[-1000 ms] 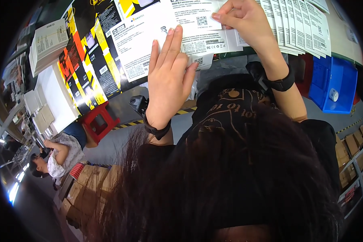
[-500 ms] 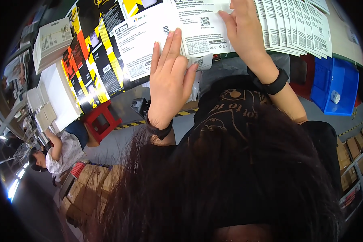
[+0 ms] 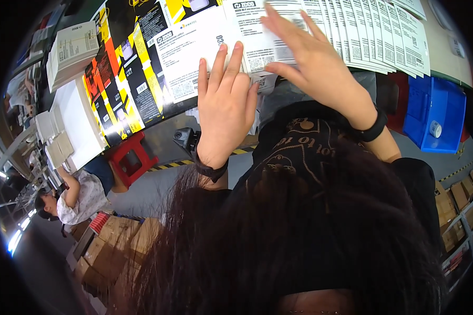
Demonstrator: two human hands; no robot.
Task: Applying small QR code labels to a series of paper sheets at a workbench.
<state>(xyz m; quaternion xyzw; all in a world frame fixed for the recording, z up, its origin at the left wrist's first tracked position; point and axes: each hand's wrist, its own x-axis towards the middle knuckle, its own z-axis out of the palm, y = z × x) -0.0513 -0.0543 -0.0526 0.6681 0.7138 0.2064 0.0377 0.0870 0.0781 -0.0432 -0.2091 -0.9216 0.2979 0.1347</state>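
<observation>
My left hand [image 3: 225,97] lies flat with its fingers spread, the fingertips on a white printed sheet [image 3: 189,55]. Just right of it is another white printed panel [image 3: 249,29]; I cannot tell whether the two are joined. Over that panel my right hand [image 3: 320,60] is stretched out, fingers apart and slightly blurred, pointing to the upper left. A small curled white slip [image 3: 267,83] pokes out at the table's near edge between my hands. To the right, several white printed sheets [image 3: 404,42] overlap in a fanned row.
Glossy black and yellow printed sheets [image 3: 143,63] cover the table on the left, beside stacked white cards [image 3: 74,47]. A blue bin [image 3: 415,115] holding a white roll [image 3: 435,129] stands at the right, a red stool [image 3: 133,160] below the table. Another person [image 3: 84,197] works at far left.
My right hand has swung down and to the left across the white panel, its fingers spreading and tilting leftward. My left hand stays nearly in place on the sheet.
</observation>
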